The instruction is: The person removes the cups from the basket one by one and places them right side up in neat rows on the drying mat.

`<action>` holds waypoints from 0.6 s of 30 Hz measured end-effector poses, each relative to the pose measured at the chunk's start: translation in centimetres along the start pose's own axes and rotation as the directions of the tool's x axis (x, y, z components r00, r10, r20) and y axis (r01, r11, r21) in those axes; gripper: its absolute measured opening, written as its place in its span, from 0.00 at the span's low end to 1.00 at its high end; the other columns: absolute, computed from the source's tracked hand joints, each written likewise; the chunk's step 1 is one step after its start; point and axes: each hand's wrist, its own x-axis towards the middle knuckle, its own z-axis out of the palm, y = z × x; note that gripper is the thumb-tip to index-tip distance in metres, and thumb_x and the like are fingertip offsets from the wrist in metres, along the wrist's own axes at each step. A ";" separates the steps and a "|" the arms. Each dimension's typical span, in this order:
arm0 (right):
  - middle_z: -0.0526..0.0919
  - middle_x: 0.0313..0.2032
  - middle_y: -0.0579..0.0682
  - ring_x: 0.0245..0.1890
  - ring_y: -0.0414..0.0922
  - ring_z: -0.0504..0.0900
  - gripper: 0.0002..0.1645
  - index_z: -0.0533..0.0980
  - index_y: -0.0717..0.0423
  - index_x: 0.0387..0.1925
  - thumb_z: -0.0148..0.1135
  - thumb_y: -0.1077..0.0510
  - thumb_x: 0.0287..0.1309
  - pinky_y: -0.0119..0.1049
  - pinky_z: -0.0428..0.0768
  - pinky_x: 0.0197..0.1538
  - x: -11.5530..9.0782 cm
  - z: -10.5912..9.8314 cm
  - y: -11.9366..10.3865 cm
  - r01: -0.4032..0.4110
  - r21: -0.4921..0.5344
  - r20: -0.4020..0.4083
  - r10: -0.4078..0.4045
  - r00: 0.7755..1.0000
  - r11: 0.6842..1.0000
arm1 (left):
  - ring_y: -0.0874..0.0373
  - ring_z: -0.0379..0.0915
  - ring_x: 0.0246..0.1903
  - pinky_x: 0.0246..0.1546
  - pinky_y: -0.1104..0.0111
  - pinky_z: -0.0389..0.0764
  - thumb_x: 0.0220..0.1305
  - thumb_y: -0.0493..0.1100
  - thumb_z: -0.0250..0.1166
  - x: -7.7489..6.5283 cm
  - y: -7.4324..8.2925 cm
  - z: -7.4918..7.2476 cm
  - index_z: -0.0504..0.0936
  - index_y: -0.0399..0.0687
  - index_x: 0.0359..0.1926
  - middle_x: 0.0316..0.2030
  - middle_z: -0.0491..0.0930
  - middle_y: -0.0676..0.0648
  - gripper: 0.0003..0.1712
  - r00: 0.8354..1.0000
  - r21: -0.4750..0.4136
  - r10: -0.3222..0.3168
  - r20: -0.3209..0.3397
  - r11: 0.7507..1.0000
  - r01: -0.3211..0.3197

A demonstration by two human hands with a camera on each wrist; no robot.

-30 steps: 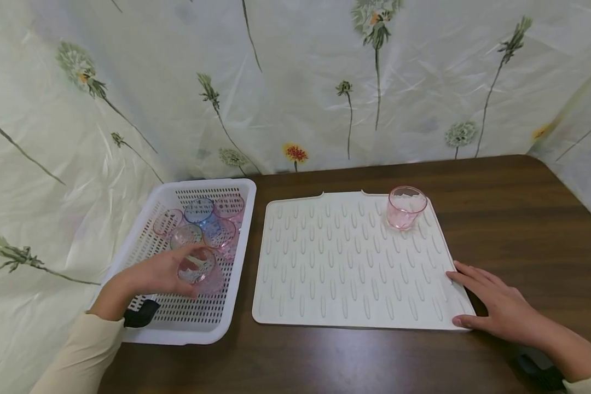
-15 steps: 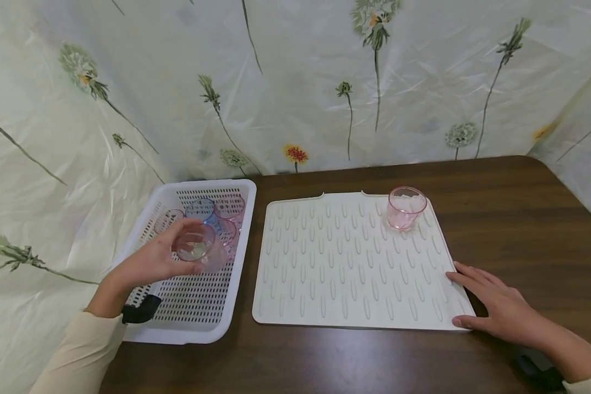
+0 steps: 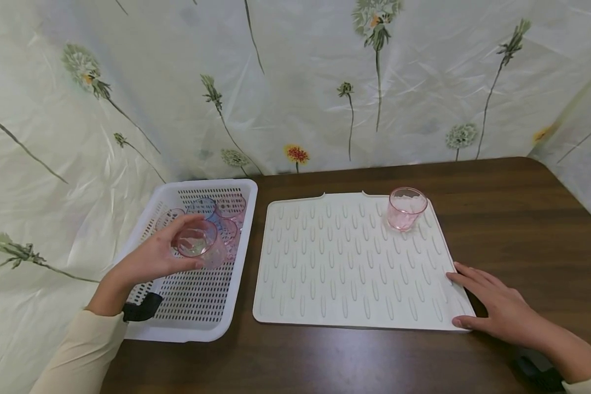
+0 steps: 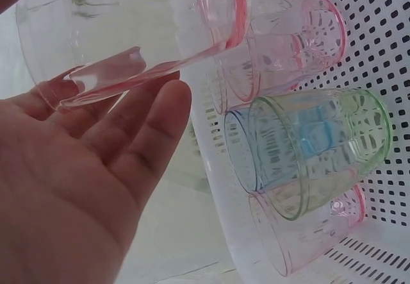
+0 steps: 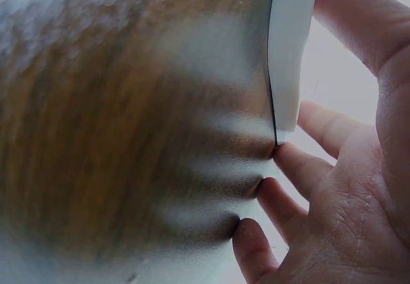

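Note:
My left hand (image 3: 160, 253) holds a clear, pink-tinted drinking glass (image 3: 210, 256) by its sides, thumb on the near side and fingers on the far side, over the white perforated basket (image 3: 237, 273). In the left wrist view, a green-tinted glass (image 4: 359, 130), a blue glass (image 4: 238, 146) and several pink glasses (image 4: 320, 37) stand in the basket. A pale ribbed mat (image 3: 349, 262) lies on the table, with a pink glass (image 3: 406, 212) upright at its back right corner. My right hand (image 3: 502, 306) touches the mat's right edge with its fingers extended.
The dark wooden table (image 3: 502, 213) extends to the right of the mat and along its front. Behind and to the left hangs a flower-printed sheet (image 3: 285, 82). The basket stands left of the mat, a narrow strip of table between them.
My left hand has lifted the glass from the basket's nearer part, up and slightly away from me, then almost stopped. The right hand and the mat have stayed still.

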 end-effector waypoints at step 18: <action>0.63 0.71 0.61 0.64 0.63 0.64 0.56 0.64 0.51 0.70 0.75 0.35 0.43 0.67 0.72 0.44 0.0 0.0 0.2 -0.005 0.000 0.008 0.005 1.000 1.000 | 0.43 0.77 0.58 0.52 0.53 0.83 0.52 0.42 0.77 3.1 2.5 -0.6 0.61 0.46 0.72 0.61 0.76 0.40 0.50 0.998 0.055 0.034 0.048 0.998 -0.037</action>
